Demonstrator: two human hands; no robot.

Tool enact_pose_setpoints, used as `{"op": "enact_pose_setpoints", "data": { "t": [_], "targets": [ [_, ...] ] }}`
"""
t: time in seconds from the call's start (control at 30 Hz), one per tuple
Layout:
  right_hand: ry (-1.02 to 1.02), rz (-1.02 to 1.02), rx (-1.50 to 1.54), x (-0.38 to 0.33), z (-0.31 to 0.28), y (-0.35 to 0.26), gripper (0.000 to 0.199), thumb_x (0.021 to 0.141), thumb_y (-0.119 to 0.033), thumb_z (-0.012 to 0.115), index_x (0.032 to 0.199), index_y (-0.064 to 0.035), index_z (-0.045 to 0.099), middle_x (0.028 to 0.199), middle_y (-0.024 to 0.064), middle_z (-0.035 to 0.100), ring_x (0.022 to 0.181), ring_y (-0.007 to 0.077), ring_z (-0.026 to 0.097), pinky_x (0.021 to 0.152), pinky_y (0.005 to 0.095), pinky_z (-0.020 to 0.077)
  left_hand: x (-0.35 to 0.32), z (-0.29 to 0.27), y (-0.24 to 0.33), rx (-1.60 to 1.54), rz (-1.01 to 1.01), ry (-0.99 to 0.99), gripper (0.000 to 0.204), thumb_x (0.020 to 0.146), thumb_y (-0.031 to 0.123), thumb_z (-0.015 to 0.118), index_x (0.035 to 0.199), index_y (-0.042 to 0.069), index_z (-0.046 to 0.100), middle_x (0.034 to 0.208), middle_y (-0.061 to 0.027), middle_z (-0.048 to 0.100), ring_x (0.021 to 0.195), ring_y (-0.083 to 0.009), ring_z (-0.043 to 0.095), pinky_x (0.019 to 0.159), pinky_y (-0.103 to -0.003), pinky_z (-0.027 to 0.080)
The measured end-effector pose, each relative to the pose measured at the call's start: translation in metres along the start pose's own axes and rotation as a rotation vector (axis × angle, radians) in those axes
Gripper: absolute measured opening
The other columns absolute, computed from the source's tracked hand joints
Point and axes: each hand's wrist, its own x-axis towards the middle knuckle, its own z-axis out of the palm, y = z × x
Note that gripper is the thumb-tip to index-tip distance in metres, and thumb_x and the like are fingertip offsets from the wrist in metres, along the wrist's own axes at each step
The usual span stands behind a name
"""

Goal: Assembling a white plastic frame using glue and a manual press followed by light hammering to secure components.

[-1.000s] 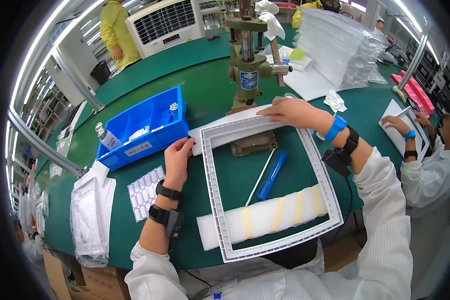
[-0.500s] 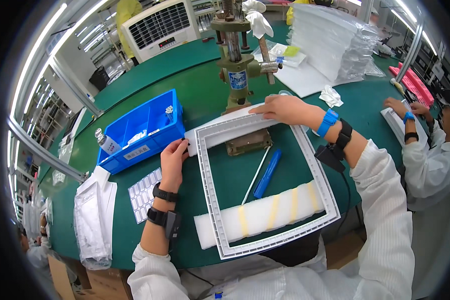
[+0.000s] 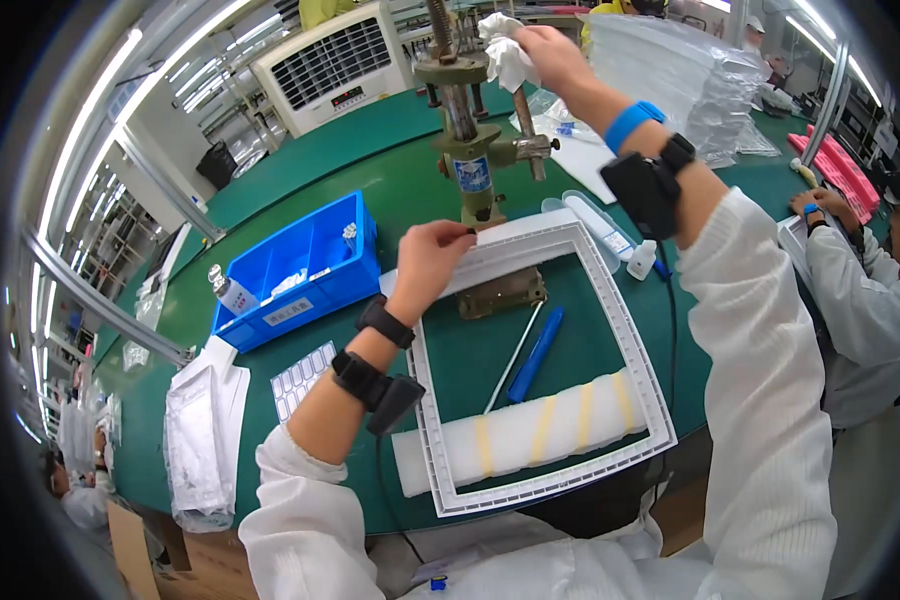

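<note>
My left hand (image 3: 432,262) pinches a small dark piece (image 3: 471,232), too small to name, at the top edge of a white rectangular plastic frame (image 3: 625,342). That top edge lies beneath a green arbor press (image 3: 473,172), on a white strip over the press base (image 3: 500,293). Raised at the upper right, my right hand (image 3: 558,62) is closed on the press lever (image 3: 526,120), whose end is wrapped in white cloth (image 3: 508,62). The frame's near side rests across a white foam strip (image 3: 515,440) with yellow tape bands.
Inside the frame lie a blue marker (image 3: 536,355) and a thin white rod (image 3: 515,357). To the left stand a blue divided bin (image 3: 305,265) and a label sheet (image 3: 304,378). A small white bottle (image 3: 642,261) sits right; bagged sheets (image 3: 660,85) are stacked behind. A co-worker (image 3: 860,300) works at the right.
My right hand has left the frame's top edge and gone up to the cloth-wrapped lever. My left hand has moved right, from the frame's left corner to beneath the press.
</note>
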Motion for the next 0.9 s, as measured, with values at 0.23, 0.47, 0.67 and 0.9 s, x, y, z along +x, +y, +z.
{"op": "enact_pose_setpoints", "data": {
  "t": [0.23,0.47,0.67,0.9],
  "targets": [
    [-0.048,-0.001,-0.081,0.021,0.028,-0.007,0.058,0.093,-0.039,0.062,0.135,-0.0014,0.05,0.113,0.0139,0.067,0.106,0.0238,0.065,0.089,0.0365,0.0509,0.009,0.027,-0.003,-0.174,-0.042,0.03,0.024,0.084,0.017,0.076,0.099,-0.002,0.075,0.085,-0.0121,0.076,0.075,-0.0155,0.07,0.07,-0.029,0.054],
    [-0.266,-0.013,0.178,0.035,0.012,-0.01,0.032,0.09,-0.021,0.063,0.115,-0.0041,0.054,0.093,0.012,0.065,0.08,0.0173,0.063,0.071,0.0335,0.0506,0.011,0.032,-0.001,-0.075,-0.022,0.044,0.024,0.081,0.017,0.079,0.097,-0.001,0.076,0.083,-0.0143,0.075,0.073,-0.0189,0.071,0.069,-0.03,0.054],
    [-0.08,-0.35,-0.025,0.004,0.001,-0.046,0.032,0.091,-0.02,0.06,0.115,-0.0009,0.051,0.096,0.0228,0.065,0.092,0.0358,0.066,0.083,0.0429,0.0507,0.009,0.026,-0.012,0.018,-0.006,0.066,0.025,0.079,0.02,0.08,0.094,0.0,0.077,0.081,-0.0152,0.074,0.071,-0.0212,0.07,0.067,-0.031,0.053],
    [-0.038,-0.496,-0.039,-0.041,-0.02,-0.072,0.038,0.091,-0.017,0.061,0.122,-0.0026,0.046,0.097,0.0249,0.065,0.093,0.0398,0.065,0.083,0.0453,0.0491,0.005,0.023,-0.004,0.051,-0.012,0.026,0.026,0.082,0.02,0.079,0.096,-0.002,0.076,0.086,-0.0128,0.075,0.075,-0.0171,0.069,0.07,-0.029,0.052]
  ]
}}
